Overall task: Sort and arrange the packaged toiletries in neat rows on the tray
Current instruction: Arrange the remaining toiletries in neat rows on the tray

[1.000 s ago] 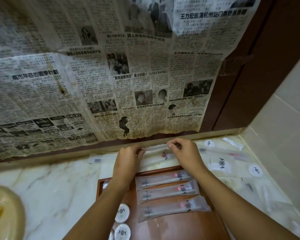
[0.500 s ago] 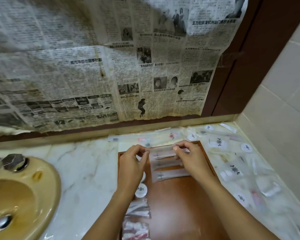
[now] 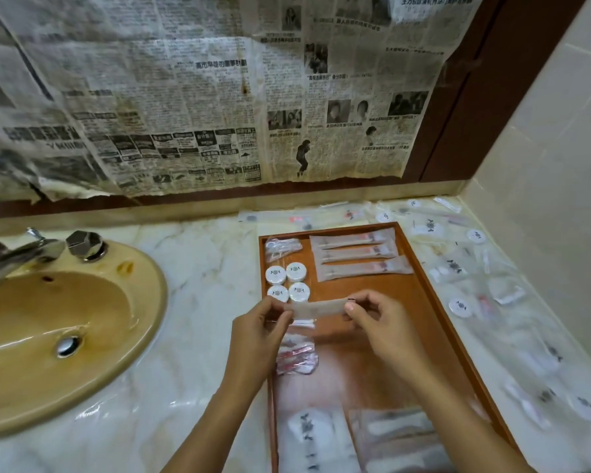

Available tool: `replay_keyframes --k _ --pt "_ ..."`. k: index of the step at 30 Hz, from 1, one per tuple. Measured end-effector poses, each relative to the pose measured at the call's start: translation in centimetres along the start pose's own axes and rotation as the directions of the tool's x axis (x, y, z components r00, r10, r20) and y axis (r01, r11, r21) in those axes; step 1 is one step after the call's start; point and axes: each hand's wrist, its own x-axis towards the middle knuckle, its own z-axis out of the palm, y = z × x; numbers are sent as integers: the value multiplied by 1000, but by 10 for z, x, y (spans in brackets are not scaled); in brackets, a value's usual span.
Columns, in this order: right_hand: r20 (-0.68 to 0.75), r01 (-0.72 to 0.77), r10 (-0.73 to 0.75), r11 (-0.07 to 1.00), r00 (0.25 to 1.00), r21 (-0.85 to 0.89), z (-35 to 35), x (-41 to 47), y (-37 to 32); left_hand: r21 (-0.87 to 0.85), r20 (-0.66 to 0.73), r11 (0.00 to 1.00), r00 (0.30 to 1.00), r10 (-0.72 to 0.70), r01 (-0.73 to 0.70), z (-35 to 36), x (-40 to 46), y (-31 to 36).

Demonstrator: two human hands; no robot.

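Right now I have a long frosted sachet pinched at both ends, my left hand nipping its left tip between thumb and fingers and my right hand doing the same at the right tip, so the packet hangs stretched flat between them above the middle of the tray, just below the round white tubs. I judge it very light and soft, a thin film sleeve that will sag or twist if I let one end go, and probably a little slick, so the sealed ends look like the best place to hold it. Three like sachets lie in a row at the far end of the tray, near one another and roughly parallel, and the bare wood below them is where I reckon a fourth row would go. To my left of the grip the clear pouches with red print sit along the tray's left edge, and a small bagged item lies in the far left corner. Nearer me more blurred white packets fill the tray's near end. The raised rim runs close on the right, and beyond it loose packets litter the marble counter, with the yellow basin well off to the left
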Motion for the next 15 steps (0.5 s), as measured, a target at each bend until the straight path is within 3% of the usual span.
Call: replay_keyframes --k 12,15 --pt "181 -50 72 992 981 -119 8 -73 43 157 162 976 979 126 -152 -16 -84 -46" --pt "210 48 -3 977 978 -208 11 -81 54 205 202 959 967 153 -194 -16 -96 -53"
